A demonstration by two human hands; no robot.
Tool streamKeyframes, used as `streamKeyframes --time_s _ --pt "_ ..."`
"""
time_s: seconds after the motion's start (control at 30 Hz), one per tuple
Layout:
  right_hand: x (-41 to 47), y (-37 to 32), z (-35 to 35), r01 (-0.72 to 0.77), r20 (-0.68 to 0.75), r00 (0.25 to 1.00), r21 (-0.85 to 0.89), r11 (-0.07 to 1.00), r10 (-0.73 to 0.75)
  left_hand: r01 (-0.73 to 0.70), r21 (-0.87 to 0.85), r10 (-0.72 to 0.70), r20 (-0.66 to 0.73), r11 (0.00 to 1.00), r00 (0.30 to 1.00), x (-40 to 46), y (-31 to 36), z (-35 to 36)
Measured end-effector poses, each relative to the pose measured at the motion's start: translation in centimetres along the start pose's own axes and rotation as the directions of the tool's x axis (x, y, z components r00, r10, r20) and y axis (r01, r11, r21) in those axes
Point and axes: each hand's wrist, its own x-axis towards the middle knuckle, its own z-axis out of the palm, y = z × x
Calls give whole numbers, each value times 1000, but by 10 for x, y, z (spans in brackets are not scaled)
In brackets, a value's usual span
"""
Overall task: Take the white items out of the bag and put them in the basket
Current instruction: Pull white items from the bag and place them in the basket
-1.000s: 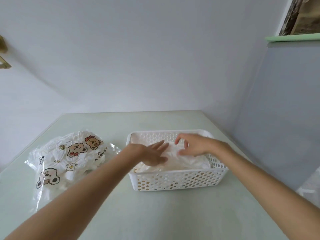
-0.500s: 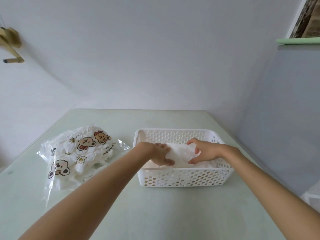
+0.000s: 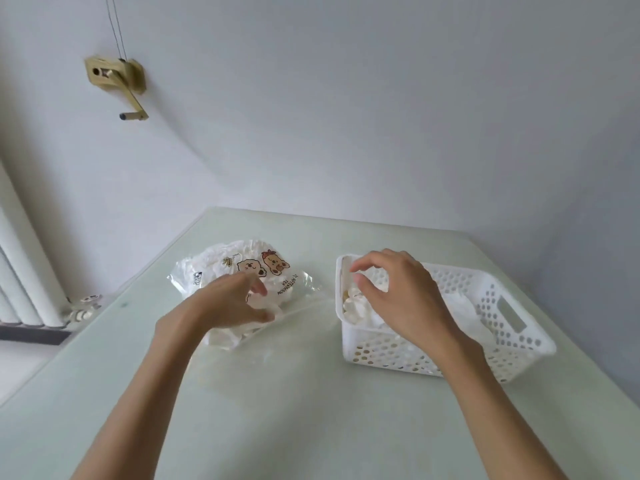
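Observation:
A clear plastic bag (image 3: 221,268) printed with cartoon bears lies on the table's left half, with white items bunched inside. My left hand (image 3: 228,303) hovers over the bag's near open end, fingers loosely bent, holding nothing. A white perforated basket (image 3: 498,306) stands to the right, with white items (image 3: 460,306) piled in it. My right hand (image 3: 398,292) hangs above the basket's left end, fingers relaxed and empty, covering part of the contents.
The pale green table (image 3: 311,410) runs to a wall at the back. A brass crank fitting (image 3: 117,81) is mounted on the wall at upper left. A white radiator (image 3: 20,271) stands beyond the table's left edge.
Both hands left the white items in the basket. My left hand moved left to the bag and my right hand lifted above the basket. The view shifted left.

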Motion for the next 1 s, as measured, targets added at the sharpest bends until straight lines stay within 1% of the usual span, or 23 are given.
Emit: streamKeyframes --time_s 0.07,0.13,0.2,0.27,0.37,0.43,0.53,0.63,0.7,0.77,0.83,0.87,0.93,0.97,1.0 --pt "1 -26 17 49 12 999 34 998 -50 35 12 -35 56 999 998 -3 -8 -6" --pt "2 -42 30 59 80 995 50 997 -63 42 49 -46 88 998 995 -7 -4 -6" --pt "4 -51 40 28 177 984 22 999 -32 40 121 -51 93 992 994 -8 6 3" --pt "8 -51 45 -23 241 970 -31 999 29 19 202 -37 82 979 996 -6 20 16" --pt "9 -48 49 -61 313 946 -92 994 87 40 294 -42 0 955 999 3 27 28" --pt "6 -47 50 -37 364 929 -105 994 73 79 258 -56 -94 963 994 7 23 26" --pt "1 -49 51 13 394 918 -128 992 39 120 136 -88 -219 983 972 6 12 15" --pt "-1 -50 56 37 366 930 -148 988 20 115 40 -96 -321 993 942 2 0 -1" --pt "-3 -53 61 56 349 937 -159 986 3 120 2 -112 -329 993 937 4 -9 -3" --pt "-5 -57 69 69 303 953 -157 985 -18 132 16 -120 -324 991 938 7 -13 1" --pt "-6 -62 75 64 204 978 -125 990 -38 134 67 -104 -339 989 935 9 -16 4" --pt "-7 -64 78 75 118 991 -101 992 -63 124 89 -86 -348 988 933 10 -17 5" --pt "-6 -66 81 104 -59 992 -60 993 -107 98 119 -49 -355 988 933 8 -22 4" --pt "-6 -66 82 110 -115 987 -40 993 -113 82 123 -33 -361 989 932 7 -26 4" --pt "-7 -65 82 108 -118 987 -22 994 -110 66 105 -23 -372 992 928 8 -30 4"
